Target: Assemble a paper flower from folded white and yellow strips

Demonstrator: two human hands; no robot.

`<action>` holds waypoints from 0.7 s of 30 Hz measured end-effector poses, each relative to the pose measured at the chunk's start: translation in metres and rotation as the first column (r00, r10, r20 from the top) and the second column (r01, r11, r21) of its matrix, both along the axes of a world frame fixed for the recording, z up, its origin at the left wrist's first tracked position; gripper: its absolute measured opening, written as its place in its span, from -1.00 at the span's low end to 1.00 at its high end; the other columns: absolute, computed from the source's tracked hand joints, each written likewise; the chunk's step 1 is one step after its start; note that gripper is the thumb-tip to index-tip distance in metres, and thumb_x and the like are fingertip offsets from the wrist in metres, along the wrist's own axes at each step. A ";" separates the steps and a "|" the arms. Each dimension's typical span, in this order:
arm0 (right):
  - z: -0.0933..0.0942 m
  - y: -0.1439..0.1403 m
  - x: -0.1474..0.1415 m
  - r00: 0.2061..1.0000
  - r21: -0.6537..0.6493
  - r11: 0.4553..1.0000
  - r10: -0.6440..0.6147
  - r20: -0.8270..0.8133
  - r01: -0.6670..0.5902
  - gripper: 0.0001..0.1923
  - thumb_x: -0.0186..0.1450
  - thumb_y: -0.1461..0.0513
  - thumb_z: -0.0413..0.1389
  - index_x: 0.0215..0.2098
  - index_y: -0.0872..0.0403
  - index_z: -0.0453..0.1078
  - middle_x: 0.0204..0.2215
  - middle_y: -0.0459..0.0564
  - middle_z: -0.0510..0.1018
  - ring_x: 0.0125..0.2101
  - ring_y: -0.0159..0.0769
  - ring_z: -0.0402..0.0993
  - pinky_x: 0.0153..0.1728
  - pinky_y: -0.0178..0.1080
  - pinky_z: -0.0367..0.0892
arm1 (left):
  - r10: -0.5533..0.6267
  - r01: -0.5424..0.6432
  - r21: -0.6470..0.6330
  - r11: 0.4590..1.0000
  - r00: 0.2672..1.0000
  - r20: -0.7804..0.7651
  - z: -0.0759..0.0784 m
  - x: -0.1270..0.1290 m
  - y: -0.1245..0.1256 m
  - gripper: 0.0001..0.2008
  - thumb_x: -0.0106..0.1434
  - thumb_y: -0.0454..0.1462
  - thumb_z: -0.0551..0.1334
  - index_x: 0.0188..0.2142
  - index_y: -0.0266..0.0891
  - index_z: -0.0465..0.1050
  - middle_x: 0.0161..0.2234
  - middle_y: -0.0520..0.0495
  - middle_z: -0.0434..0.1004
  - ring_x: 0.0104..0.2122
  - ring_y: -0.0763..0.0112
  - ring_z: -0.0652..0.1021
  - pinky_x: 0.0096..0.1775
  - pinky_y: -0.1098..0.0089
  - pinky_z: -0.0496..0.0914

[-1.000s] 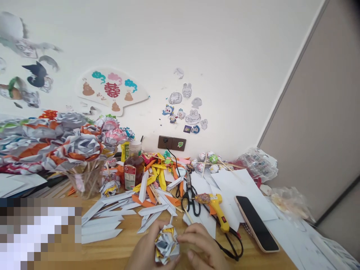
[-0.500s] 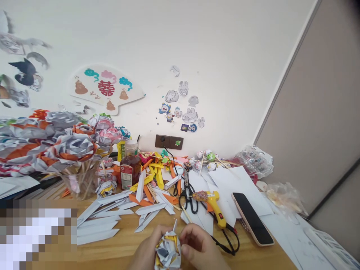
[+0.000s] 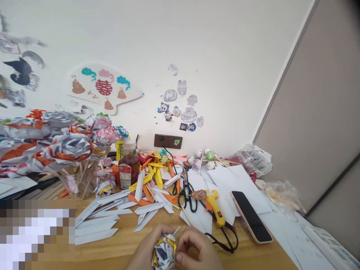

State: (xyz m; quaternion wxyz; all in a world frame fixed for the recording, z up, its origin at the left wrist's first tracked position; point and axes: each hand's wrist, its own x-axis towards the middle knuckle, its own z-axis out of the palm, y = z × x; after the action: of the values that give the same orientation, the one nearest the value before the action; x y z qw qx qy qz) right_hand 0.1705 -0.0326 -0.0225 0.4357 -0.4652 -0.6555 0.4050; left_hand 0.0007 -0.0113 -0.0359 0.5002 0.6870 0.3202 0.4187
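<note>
Although white dominates, yellow streaks the paper flower (image 3: 164, 252).

White wall (image 3: 239, 75): rises before me, beyond the hands (image 3: 198, 245).
Fan-shaped cutout (image 3: 101, 90): stuck up ahead-left of the hands, red double-happiness character (image 3: 104, 87) on it.
Cartoon stickers (image 3: 189, 114): clustered straight ahead.
Brown double socket (image 3: 168, 141): below those stickers, black plug (image 3: 161, 138) in its left half.
Grey-beige panel (image 3: 323, 112): off to the hands' right, bordered by pale trim (image 3: 284, 71).
Wooden tabletop (image 3: 122, 245): light, grained, beneath the hands.
Light: soft, even across the room.
</note>
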 end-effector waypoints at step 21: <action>-0.006 0.001 0.002 0.998 -0.169 0.985 0.024 -0.061 -0.034 -0.69 0.08 0.02 0.16 -0.51 0.11 0.35 -0.58 -0.10 0.35 -0.51 -0.34 0.25 -0.45 -0.29 0.16 | 0.143 -0.092 0.204 0.975 0.957 -0.253 0.009 0.001 -0.001 -0.72 -0.01 -0.29 0.29 -0.28 -0.16 0.31 -0.39 0.01 0.50 -0.39 0.27 0.52 -0.33 0.37 0.40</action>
State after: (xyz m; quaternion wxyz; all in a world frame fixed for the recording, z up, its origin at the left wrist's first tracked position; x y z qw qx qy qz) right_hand 0.1726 -0.0318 -0.0289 0.4075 -0.4789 -0.6122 0.4794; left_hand 0.0016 -0.0125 -0.0272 0.3589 0.7613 0.3832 0.3804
